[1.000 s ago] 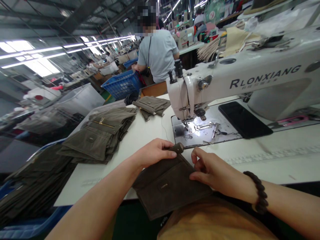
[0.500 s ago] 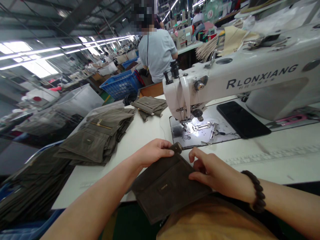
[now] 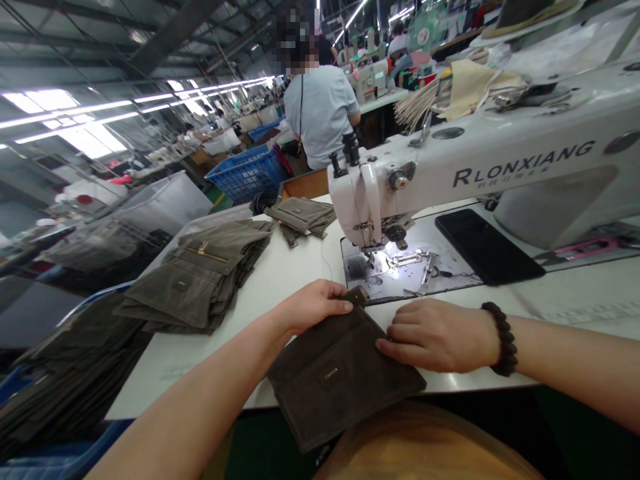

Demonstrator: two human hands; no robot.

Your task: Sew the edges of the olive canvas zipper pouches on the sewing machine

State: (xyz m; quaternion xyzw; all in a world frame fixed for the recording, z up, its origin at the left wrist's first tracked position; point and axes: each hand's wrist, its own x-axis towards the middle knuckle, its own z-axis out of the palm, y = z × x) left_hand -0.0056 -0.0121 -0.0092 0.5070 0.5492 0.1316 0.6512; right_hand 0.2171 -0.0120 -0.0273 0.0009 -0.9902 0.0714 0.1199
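A dark brown flat pouch piece (image 3: 350, 393) with a small gold-lettered patch hangs over the table's front edge. My left hand (image 3: 317, 307) pinches its upper edge between thumb and fingers, beside a short rolled tab (image 3: 359, 295). At the pouch's right edge, my right hand (image 3: 435, 337) has its fingers curled in and the thumb pressed against them, gripping that edge. Just beyond both hands stands the white sewing machine (image 3: 465, 167), its needle area lit above a metal plate (image 3: 405, 267). The pouch lies outside the presser foot.
A stack of olive-brown pouch pieces (image 3: 200, 280) lies on the left, with a smaller pile (image 3: 305, 215) behind it. A black phone (image 3: 487, 247) rests right of the needle plate. Farther back are a blue basket (image 3: 247, 175) and a seated person (image 3: 320, 113).
My right hand's fingers have closed down at the pouch's right edge, and the wrist has risen slightly. The left hand keeps its pinch. The view has shifted a little.
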